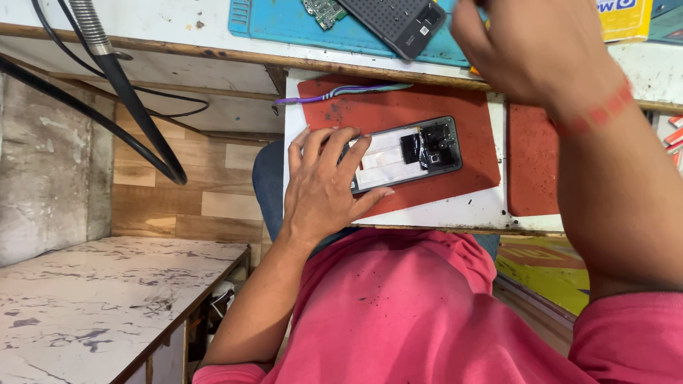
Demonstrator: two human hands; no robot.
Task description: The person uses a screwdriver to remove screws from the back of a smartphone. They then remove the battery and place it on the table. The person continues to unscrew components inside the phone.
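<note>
L hand (324,186) lies flat, fingers spread, pressing down on the near end of an opened smartphone (416,153), back cover off, innards showing: white patch mid-body, black camera block at its 3 o'clock end. Phone sits on a red work mat (427,107), which lies on a small white pull-out board (455,212) just in front of the person's pink shirt (398,313). R hand (530,46) is raised at abt 1 o'clock from the phone, fingers curled in; whether it grips anything, can't tell, fingertips cut off at the frame top. Red thread band on that wrist. At 12 o'clock from the phone: blue mat (284,25) w/ a dark phone back cover (398,21) and a green circuit board (324,11) beside it. Purple-green wire (341,92) lies along the red mat's far edge. Black cables (135,107) hang at 9 o'clock.
</note>
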